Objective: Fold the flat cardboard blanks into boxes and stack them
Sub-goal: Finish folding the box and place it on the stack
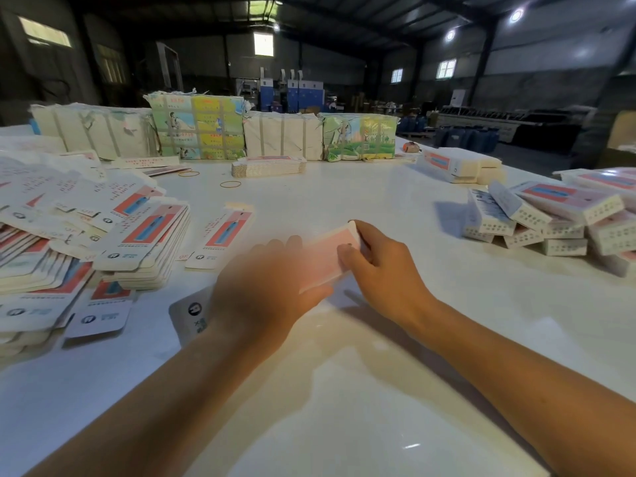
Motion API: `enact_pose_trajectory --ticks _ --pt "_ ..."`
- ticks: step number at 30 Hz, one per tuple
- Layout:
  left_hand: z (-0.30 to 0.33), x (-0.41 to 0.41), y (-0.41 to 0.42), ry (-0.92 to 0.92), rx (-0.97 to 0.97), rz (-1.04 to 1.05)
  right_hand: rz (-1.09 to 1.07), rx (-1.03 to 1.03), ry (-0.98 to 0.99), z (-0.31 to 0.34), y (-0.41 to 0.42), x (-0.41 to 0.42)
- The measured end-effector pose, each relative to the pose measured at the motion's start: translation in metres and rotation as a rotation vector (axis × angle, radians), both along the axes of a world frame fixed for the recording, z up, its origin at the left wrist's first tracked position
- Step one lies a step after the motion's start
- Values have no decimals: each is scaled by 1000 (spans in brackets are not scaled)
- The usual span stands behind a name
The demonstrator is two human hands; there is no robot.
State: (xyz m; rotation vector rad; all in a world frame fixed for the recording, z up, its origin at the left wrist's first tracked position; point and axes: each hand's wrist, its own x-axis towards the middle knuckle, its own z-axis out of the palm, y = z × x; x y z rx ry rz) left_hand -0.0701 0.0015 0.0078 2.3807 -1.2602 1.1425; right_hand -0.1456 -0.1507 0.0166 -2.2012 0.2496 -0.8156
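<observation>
- We hold one pink-faced blank (327, 258) between both hands at the middle of the white table (395, 208), and we use it as our landmark.
- Our right hand (378, 266) pinches the far right end of the blank, thumb on the near face and fingers curled over the top edge.
- Our left hand (265, 287) is badly blurred; it covers the blank's near left end and seems to clasp it, but we cannot tell how the fingers lie.
- We judge the step to be opening the blank into a sleeve, so we should squeeze along the creases, not across the printed face, and keep the two ends square to each other.
- We should tuck the end flap only once the sleeve stands open; forcing it early risks a bent tab.
- The blank sits tilted, its right end raised off the table; whether the left end touches the table is hidden.
- Just left of the blank and a little beyond it, a single flat blank (220, 241) lies on the table.
- Farther left of the blank, the heap of flat blanks (103, 235) fans out in loose stacks, within easy reach of our left hand.
- Well to the right of the blank lies the pile of folded boxes (550, 215), where we judge this one belongs when finished.
- Beyond the blank, at the table's far side, stand strapped bundles (196, 129) of printed card, with two rubber bands (230, 184) lying before them.
</observation>
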Motion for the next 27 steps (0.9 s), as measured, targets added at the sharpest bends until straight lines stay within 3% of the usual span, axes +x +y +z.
enact_pose_trajectory --ticks 8,14,16,21,25,27 --pt "2 -1 2 -32 12 -29 2 88 -40 1 2 -1" --pt "2 -5 -2 14 5 6 -67 -140 -1 -3 8 1" --pt "2 -5 0 32 -13 -4 -25 -15 -11 -2 8 1" --pt "5 -5 3 120 -72 -48 68 591 -142 5 2 5" --pt "4 -2 4 48 -23 -37 140 709 -108 6 1 4" --pt "3 -1 3 7 3 -26 121 652 -131 6 0 4"
